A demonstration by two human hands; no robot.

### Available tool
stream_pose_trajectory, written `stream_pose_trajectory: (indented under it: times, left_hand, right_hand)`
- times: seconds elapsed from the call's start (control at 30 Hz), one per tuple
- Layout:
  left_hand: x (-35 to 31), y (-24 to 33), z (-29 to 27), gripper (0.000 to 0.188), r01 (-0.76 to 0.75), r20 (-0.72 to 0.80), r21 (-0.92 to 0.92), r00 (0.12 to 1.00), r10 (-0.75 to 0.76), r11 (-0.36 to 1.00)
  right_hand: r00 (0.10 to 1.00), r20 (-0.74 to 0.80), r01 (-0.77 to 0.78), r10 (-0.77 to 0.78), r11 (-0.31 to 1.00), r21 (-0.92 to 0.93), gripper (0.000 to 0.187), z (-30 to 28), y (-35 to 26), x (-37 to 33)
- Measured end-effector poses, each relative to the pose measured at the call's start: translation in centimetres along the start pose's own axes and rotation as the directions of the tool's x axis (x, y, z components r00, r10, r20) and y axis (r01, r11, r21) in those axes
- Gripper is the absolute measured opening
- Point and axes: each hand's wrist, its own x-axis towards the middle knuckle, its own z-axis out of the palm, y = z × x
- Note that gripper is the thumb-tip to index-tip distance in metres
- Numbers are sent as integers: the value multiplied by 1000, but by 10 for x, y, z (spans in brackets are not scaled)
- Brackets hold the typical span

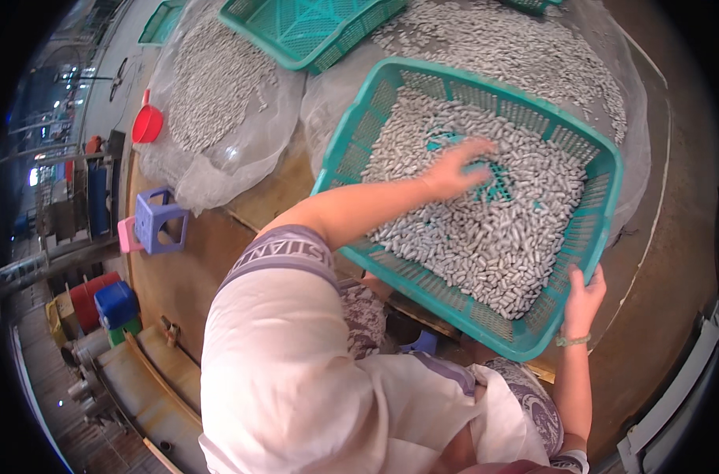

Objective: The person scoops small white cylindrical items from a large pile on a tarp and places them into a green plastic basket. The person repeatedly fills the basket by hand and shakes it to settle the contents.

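Observation:
A green plastic basket (351, 158) with slotted walls sits tilted in front of me, over my lap. Many small silvery-grey cylindrical pieces (502, 253) are spread across its bottom. My left hand (458, 168) reaches over the middle of them, fingers apart and slightly blurred, near a patch where the green mesh shows through. I see nothing held in it. At the basket's near right corner, my right hand (585, 300) grips the rim, thumb on the upper edge, the other fingers partly hidden. A beaded bracelet circles that wrist.
Beyond the basket, similar pieces lie in heaps (213, 83) on translucent sheeting (249, 162). Another green basket (296, 39) stands at the far side. To the left are a red scoop (147, 124), a purple stool (162, 221), a pink stool (128, 235) and a blue container (116, 304).

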Motion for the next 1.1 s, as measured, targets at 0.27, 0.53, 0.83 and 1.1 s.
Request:
stream_pose_trajectory:
  times: [0.27,0.53,0.83,1.1]
  left_hand:
    - [-12,-103,-77,70,269,-340,621,939,-56,737]
    - [-11,-80,-112,71,272,-259,507,953,-157,818]
    - [-17,-109,-105,67,262,-407,275,903,-134,925]
    - [-15,-106,-92,62,265,-477,306,874,-93,914]
  right_hand:
    - [983,-134,84,-123,960,-266,21,18,3,-1]
    - [996,-85,-9,-19,949,-315,23,14,-14,-5]
    - [998,-42,-58,45,917,-395,27,21,-46,-14]
    - [996,15,-64,86,837,-543,33,21,-65,-21]
